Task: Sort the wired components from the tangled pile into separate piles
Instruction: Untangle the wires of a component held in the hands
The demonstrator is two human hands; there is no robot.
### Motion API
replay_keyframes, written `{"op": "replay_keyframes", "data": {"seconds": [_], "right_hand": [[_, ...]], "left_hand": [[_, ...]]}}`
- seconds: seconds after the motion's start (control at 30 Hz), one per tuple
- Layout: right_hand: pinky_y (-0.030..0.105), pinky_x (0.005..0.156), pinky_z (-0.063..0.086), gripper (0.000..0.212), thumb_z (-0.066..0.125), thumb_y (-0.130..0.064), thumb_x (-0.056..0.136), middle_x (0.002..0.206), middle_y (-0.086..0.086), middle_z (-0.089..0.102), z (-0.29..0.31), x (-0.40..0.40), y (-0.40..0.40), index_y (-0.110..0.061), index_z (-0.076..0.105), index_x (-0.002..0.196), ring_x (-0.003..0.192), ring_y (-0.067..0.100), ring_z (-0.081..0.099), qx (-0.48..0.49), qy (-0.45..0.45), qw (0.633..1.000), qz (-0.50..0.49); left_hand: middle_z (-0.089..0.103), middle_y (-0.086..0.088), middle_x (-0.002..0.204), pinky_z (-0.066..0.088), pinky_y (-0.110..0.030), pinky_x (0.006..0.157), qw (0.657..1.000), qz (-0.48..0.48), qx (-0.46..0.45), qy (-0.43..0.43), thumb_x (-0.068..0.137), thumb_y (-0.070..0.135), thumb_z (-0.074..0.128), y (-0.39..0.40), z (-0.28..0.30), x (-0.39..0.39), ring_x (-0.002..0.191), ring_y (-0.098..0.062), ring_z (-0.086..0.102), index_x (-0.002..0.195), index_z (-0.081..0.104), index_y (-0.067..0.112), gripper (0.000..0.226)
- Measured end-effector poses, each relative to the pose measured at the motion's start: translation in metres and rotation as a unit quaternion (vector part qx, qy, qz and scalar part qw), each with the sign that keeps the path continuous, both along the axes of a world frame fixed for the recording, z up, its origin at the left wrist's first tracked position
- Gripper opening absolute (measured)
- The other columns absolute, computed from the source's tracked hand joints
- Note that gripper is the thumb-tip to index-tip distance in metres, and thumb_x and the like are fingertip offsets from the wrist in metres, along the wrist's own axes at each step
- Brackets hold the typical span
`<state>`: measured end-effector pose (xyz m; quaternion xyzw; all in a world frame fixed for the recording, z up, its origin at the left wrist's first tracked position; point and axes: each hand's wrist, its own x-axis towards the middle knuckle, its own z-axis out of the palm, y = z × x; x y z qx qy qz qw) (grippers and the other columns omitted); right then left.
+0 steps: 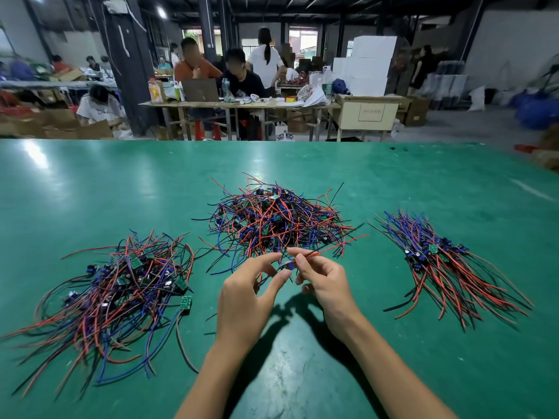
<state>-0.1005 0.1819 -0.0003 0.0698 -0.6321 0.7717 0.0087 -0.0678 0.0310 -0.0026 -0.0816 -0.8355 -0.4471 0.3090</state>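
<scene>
Green matting (90, 192), glossy and scuffed pale near the front edge, is seen covering the table. Three heaps of thin insulated leads in red, blue and black are laid on it, each lead ending at a small green circuit board with dark cylindrical parts. The tangled pile (278, 222) is placed at centre, domed and knotted. A looser left pile (121, 285) is fanned toward the near edge; a tidier right pile (438, 258) is laid with its leads roughly parallel. Just in front of the tangled pile, one wired component (289, 265) is held raised between both hands: it is pinched by the left hand (245, 297) from below and gripped by the right hand (325, 282), its red lead trailing rightward. Beyond the table, seated people, cardboard boxes and white foam blocks (367, 65) are noted.
</scene>
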Motion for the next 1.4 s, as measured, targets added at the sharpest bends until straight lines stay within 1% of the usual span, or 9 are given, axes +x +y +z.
{"op": "replay_keyframes", "data": {"seconds": [0.23, 0.37, 0.57, 0.87, 1.0, 1.07, 1.13, 1.27, 1.4], "right_hand": [[0.016, 0.056, 0.039, 0.018, 0.065, -0.013, 0.098, 0.076, -0.006, 0.068, 0.001, 0.001, 0.002, -0.017, 0.075, 0.112, 0.06, 0.004, 0.051, 0.011, 0.01, 1.0, -0.002], [0.015, 0.055, 0.042, 0.014, 0.069, -0.013, 0.095, 0.087, -0.001, 0.078, 0.002, 0.0, 0.0, -0.017, 0.068, 0.108, 0.058, 0.005, 0.056, -0.01, 0.009, 1.0, -0.012], [0.018, 0.062, 0.045, 0.011, 0.069, -0.023, 0.094, 0.101, -0.002, 0.079, 0.003, -0.005, 0.007, -0.018, 0.067, 0.103, 0.064, 0.005, 0.062, -0.032, -0.022, 0.999, -0.03], [0.022, 0.067, 0.044, 0.013, 0.068, -0.02, 0.094, 0.102, -0.003, 0.079, 0.004, -0.003, 0.008, -0.02, 0.069, 0.107, 0.068, 0.004, 0.062, -0.053, -0.04, 0.998, -0.002], [0.013, 0.065, 0.049, 0.024, 0.072, -0.017, 0.091, 0.104, -0.004, 0.079, 0.006, -0.005, 0.009, -0.019, 0.069, 0.115, 0.077, 0.003, 0.067, -0.014, 0.006, 1.0, -0.016], [0.016, 0.069, 0.05, 0.028, 0.075, -0.012, 0.09, 0.103, -0.004, 0.079, 0.005, -0.006, 0.012, -0.022, 0.069, 0.116, 0.084, 0.003, 0.069, 0.032, 0.032, 0.998, -0.045], [0.021, 0.073, 0.05, 0.027, 0.077, -0.015, 0.089, 0.099, -0.008, 0.077, 0.001, -0.007, 0.014, -0.029, 0.07, 0.11, 0.084, 0.004, 0.068, 0.162, 0.069, 0.979, -0.104], [0.033, 0.088, 0.05, 0.034, 0.072, -0.051, 0.087, 0.1, -0.012, 0.064, -0.012, -0.004, 0.01, -0.035, 0.071, 0.117, 0.095, 0.012, 0.059, 0.488, 0.095, 0.86, -0.115], [0.03, 0.073, 0.04, 0.022, 0.067, -0.05, 0.089, 0.085, -0.009, 0.053, -0.015, -0.006, 0.005, -0.032, 0.077, 0.096, 0.096, 0.02, 0.059, 0.546, 0.105, 0.817, -0.152]], "left_hand": [[0.073, 0.018, 0.096, 0.049, -0.021, 0.073, 0.999, -0.03, 0.007, -0.034, 0.087, 0.025, 0.079, 0.001, -0.005, -0.003, 0.085, -0.004, 0.065, 0.11, 0.074, 0.03, 0.024], [0.07, 0.023, 0.095, 0.048, -0.016, 0.079, 0.999, -0.022, 0.009, -0.024, 0.088, 0.027, 0.077, 0.001, -0.004, -0.002, 0.093, -0.003, 0.065, 0.108, 0.074, 0.033, 0.021], [0.069, 0.025, 0.09, 0.049, -0.017, 0.081, 1.0, 0.004, 0.028, -0.003, 0.09, 0.014, 0.075, -0.001, -0.003, -0.003, 0.089, 0.002, 0.064, 0.099, 0.079, 0.022, 0.013], [0.072, 0.018, 0.087, 0.049, -0.023, 0.076, 0.999, 0.024, 0.043, 0.022, 0.09, 0.017, 0.076, 0.0, 0.003, -0.001, 0.082, -0.002, 0.062, 0.092, 0.078, 0.025, 0.009], [0.069, 0.017, 0.091, 0.046, -0.018, 0.07, 0.968, 0.172, 0.135, 0.119, 0.095, 0.021, 0.07, -0.021, 0.016, -0.001, 0.077, 0.0, 0.058, 0.098, 0.073, 0.029, 0.009], [0.07, 0.006, 0.097, 0.047, -0.019, 0.077, 0.922, 0.293, 0.182, 0.175, 0.098, 0.024, 0.065, -0.046, 0.02, -0.001, 0.082, -0.007, 0.06, 0.105, 0.075, 0.017, 0.014], [0.072, -0.006, 0.101, 0.051, -0.029, 0.086, 0.879, 0.385, 0.214, 0.182, 0.099, 0.026, 0.061, -0.072, 0.016, -0.001, 0.091, -0.022, 0.064, 0.109, 0.075, 0.008, 0.025], [0.065, -0.013, 0.12, 0.04, -0.033, 0.095, 0.831, 0.497, 0.231, 0.095, 0.093, 0.023, 0.055, -0.093, 0.006, 0.003, 0.115, -0.033, 0.055, 0.116, 0.074, 0.014, 0.031], [0.053, -0.013, 0.129, 0.031, -0.036, 0.089, 0.822, 0.537, 0.172, 0.073, 0.08, 0.017, 0.055, -0.077, 0.011, 0.002, 0.116, -0.034, 0.048, 0.113, 0.066, 0.019, 0.035]]}}
